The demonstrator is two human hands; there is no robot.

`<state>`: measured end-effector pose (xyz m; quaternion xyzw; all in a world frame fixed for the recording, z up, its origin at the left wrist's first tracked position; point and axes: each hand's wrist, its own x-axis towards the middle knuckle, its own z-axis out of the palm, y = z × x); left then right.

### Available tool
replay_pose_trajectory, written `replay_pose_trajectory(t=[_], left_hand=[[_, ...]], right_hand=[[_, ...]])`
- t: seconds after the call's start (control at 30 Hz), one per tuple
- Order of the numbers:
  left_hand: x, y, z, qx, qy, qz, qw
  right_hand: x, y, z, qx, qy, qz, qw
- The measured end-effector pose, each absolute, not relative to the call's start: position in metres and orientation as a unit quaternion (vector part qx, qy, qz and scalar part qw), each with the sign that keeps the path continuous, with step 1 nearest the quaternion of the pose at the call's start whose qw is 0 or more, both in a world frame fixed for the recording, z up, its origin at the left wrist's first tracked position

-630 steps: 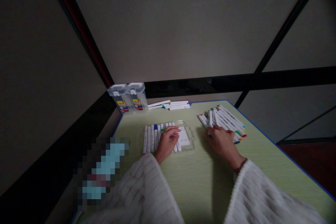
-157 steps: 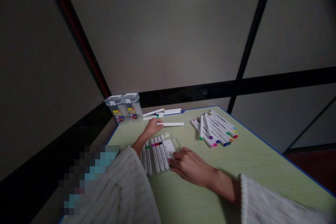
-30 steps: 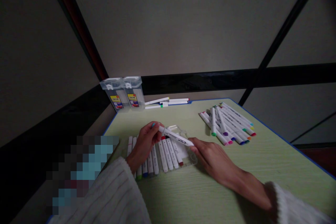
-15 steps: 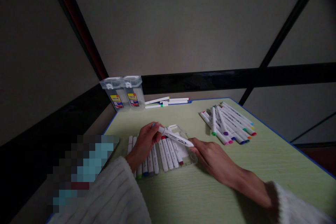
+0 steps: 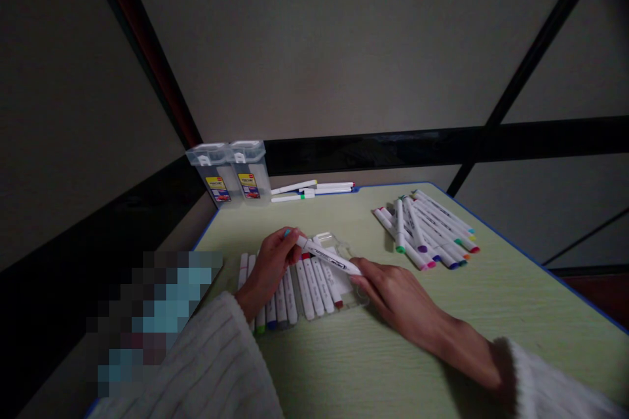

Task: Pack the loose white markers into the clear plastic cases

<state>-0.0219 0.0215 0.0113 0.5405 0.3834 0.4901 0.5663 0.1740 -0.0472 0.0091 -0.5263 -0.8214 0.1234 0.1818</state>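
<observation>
A white marker pen [image 5: 330, 256] with black lettering is held slantwise between my two hands. My left hand [image 5: 275, 262] pinches its upper left end, where a bit of light blue shows. The fingers of my right hand [image 5: 393, 291] close on its lower right end. Beneath it, several white markers [image 5: 314, 294] lie side by side in a clear plastic case [image 5: 354, 301]. One of them has a dark red end at the right side of the row. My left hand and wrist hide part of the row.
A loose pile of white markers [image 5: 427, 229] with coloured ends lies at the right. Two clear lidded boxes [image 5: 230, 173] stand at the back left, beside several whiteboard-type pens [image 5: 314, 188]. A blurred-out object [image 5: 167, 314] is at the left edge of the table [image 5: 383, 373].
Almost nothing has moved. The marker has turned slightly in my fingers, and the light blue at its left end shows a little more.
</observation>
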Motion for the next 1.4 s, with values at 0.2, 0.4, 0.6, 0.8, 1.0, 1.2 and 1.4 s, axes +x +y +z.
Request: replay_pose_trajectory(t=[0.2,0.4,0.6,0.8,1.0,1.2,1.4], left_hand=[[-0.023,0.02,0.011,0.557,0.369,0.502,0.549],[-0.023,0.018,0.013,0.569,0.355,0.511,0.537],[-0.024,0.015,0.015,0.619,0.385,0.472,0.496],[-0.014,-0.002,0.019,0.738,0.387,0.356,0.422],[-0.007,-0.016,0.018,0.786,0.359,0.281,0.418],[-0.01,-0.017,0.021,0.847,0.334,0.254,0.327],[-0.023,-0.008,0.013,0.898,0.391,0.181,0.087]], right_hand=[[0.177,-0.048,0.011,-0.532,-0.804,0.153,0.216],[0.174,-0.05,0.014,-0.504,-0.77,0.235,0.312],[0.174,-0.045,0.016,-0.507,-0.616,0.336,0.501],[0.18,-0.037,0.019,-0.477,-0.461,0.408,0.627],[0.172,-0.042,0.022,-0.445,-0.53,0.433,0.578],[0.165,-0.047,0.016,-0.445,-0.596,0.438,0.505],[0.167,-0.043,0.012,-0.468,-0.578,0.401,0.535]])
